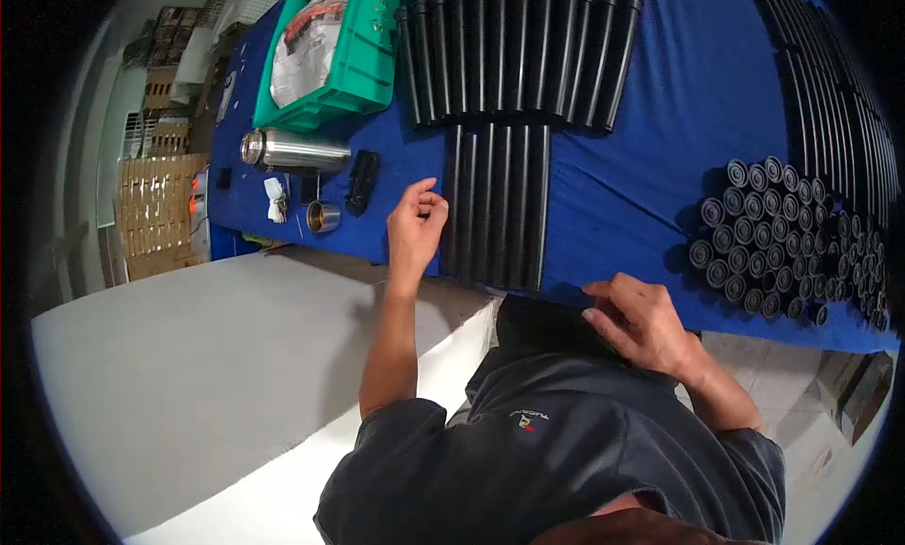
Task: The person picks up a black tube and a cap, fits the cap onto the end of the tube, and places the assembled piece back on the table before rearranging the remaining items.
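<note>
Several black tubes lie side by side on the blue cloth in front of me, their near ends at the table's front edge. Just left of this row is my left hand, its fingers curled loosely and apart, nothing seen in them. My right hand hovers by the front edge, right of the row, thumb and fingers apart with nothing between them. Beyond the row, a larger group of black tubes with wider far ends fans out across the cloth.
At the right stand many round black caps, with long black tubes behind them. On the left are a green crate holding a plastic bag, a steel bottle, a metal cup and a black object.
</note>
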`<state>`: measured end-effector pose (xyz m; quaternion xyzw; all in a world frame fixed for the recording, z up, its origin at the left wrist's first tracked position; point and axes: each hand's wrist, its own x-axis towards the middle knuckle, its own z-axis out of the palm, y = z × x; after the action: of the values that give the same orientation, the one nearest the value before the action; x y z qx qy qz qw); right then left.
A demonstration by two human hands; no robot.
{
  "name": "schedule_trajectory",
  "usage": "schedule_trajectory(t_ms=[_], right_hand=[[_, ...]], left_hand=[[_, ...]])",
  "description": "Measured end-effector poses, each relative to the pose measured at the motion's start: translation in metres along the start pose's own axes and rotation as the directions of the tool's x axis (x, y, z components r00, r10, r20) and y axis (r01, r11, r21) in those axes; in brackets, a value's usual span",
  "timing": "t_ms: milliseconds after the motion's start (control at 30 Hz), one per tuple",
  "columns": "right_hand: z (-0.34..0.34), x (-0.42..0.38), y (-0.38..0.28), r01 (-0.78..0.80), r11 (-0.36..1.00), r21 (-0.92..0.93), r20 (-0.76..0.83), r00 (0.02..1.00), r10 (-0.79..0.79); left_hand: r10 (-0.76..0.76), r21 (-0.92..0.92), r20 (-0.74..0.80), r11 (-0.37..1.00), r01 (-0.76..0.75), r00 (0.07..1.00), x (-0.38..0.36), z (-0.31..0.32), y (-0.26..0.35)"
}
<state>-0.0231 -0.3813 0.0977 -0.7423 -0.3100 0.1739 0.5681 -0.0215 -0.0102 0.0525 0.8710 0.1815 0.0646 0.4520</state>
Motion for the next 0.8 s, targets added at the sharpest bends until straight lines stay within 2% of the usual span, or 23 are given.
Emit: schedule_trajectory(t_ms=[67,200,300,367,467,567,667,767,800], right_hand=[[-0.008,-0.007,-0.002,-0.066,0.997,-0.044,-0.016,0.998,0.066],[-0.016,-0.016,-0.001,-0.100,0.993,-0.060,-0.079,0.992,0.096],[-0.018,-0.020,0.003,-0.072,0.994,-0.083,-0.093,0.994,0.064],[-0.022,-0.022,0.002,-0.058,0.988,-0.144,-0.125,0.991,0.040],[-0.041,-0.023,0.005,-0.006,0.939,-0.344,-0.242,0.967,-0.083],[-0.068,-0.023,0.011,-0.114,0.878,-0.465,-0.400,0.912,-0.093],[-0.087,-0.026,0.006,-0.281,0.844,-0.458,-0.489,0.872,0.025],[-0.112,-0.037,0.012,-0.288,0.741,-0.607,-0.521,0.848,-0.097],[-0.124,-0.043,0.019,-0.352,0.722,-0.596,-0.591,0.801,-0.098]], left_hand=[[-0.057,0.070,0.045,0.996,0.054,0.997,0.001,-0.001,0.011],[0.033,0.152,0.094,0.987,-0.047,0.995,-0.004,-0.003,0.019],[0.031,0.235,0.090,0.971,-0.051,0.995,-0.001,0.001,0.016],[0.003,0.226,0.083,0.974,-0.021,0.997,0.002,0.001,0.010],[-0.015,0.273,0.091,0.962,-0.011,0.996,0.004,0.001,0.013],[-0.048,0.381,0.078,0.924,0.015,0.996,0.004,0.004,0.022],[0.004,0.352,0.055,0.936,-0.023,0.998,0.000,0.000,0.014],[0.005,0.354,0.068,0.935,-0.029,0.998,0.001,0.001,0.006],[0.002,0.374,0.077,0.927,-0.030,0.997,0.002,-0.001,-0.002]])
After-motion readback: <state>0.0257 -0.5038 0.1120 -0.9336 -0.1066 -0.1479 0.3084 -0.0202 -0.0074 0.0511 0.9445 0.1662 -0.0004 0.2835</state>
